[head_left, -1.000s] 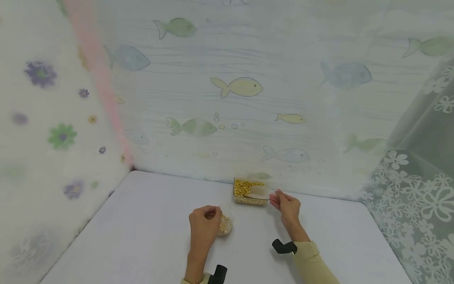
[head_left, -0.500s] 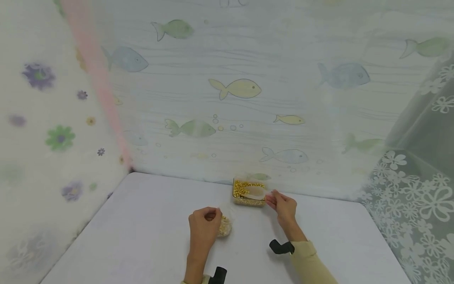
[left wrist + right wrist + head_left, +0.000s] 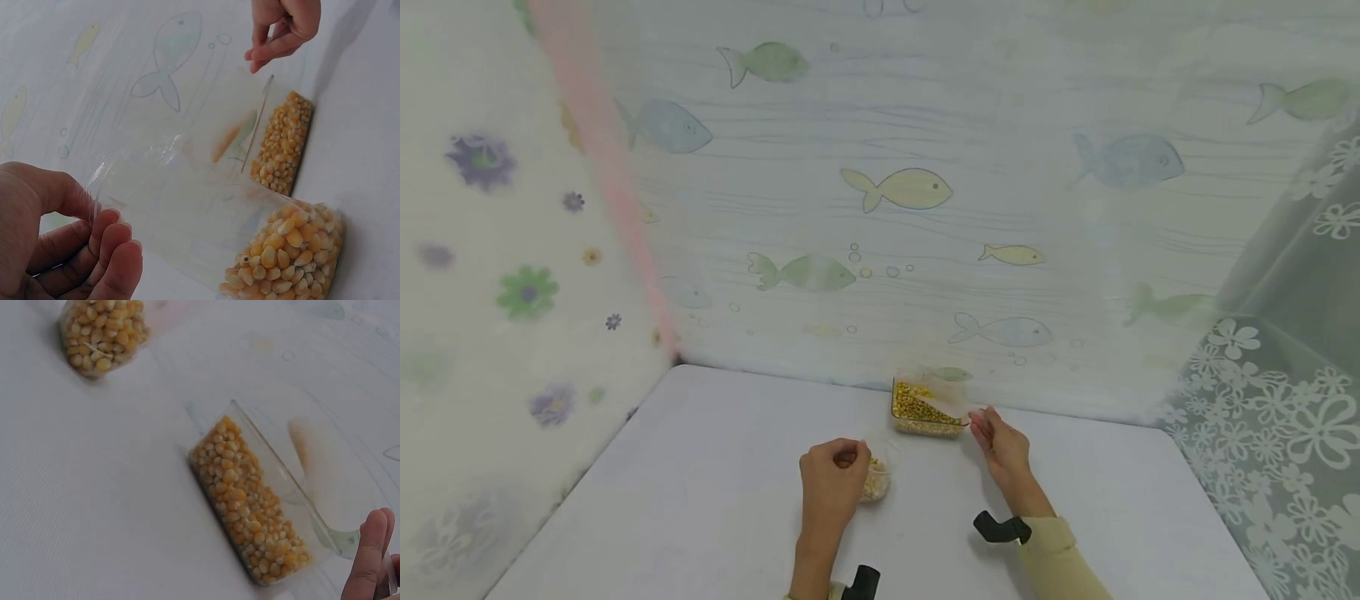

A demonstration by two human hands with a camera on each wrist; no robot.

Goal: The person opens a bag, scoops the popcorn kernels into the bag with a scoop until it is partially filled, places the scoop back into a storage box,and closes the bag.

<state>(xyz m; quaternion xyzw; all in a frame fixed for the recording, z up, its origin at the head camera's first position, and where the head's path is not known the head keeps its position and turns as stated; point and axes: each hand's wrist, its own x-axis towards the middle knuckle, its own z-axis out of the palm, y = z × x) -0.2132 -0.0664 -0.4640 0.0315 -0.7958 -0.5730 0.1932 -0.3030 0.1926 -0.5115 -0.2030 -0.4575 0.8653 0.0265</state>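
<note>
My left hand [image 3: 831,475] pinches the upper part of a clear plastic bag [image 3: 287,256] between thumb and fingers. Yellow corn kernels fill the bottom of the bag, which sits on the table. Farther back stands a clear rectangular container [image 3: 927,429] holding more corn kernels [image 3: 234,500]. With its fingertips my right hand [image 3: 1007,446] grips a translucent white scoop [image 3: 328,475] by the handle, at the container's right end. The scoop is tilted over the kernels, and an orange patch shows through it in the right wrist view. Most of its handle is hidden by the fingers.
A white-covered table [image 3: 722,500] carries both the bag and the container. Close behind the container rises a pale curtain [image 3: 790,183] printed with fish. Flowered sheets hang on the left and right sides. Black wrist mounts [image 3: 1002,527] sit on both forearms.
The right hand moved left, dipping the scoop into the kernels, then drew slightly back right; the scoop is now raised and tilted. The left hand stays almost still at the bag.
</note>
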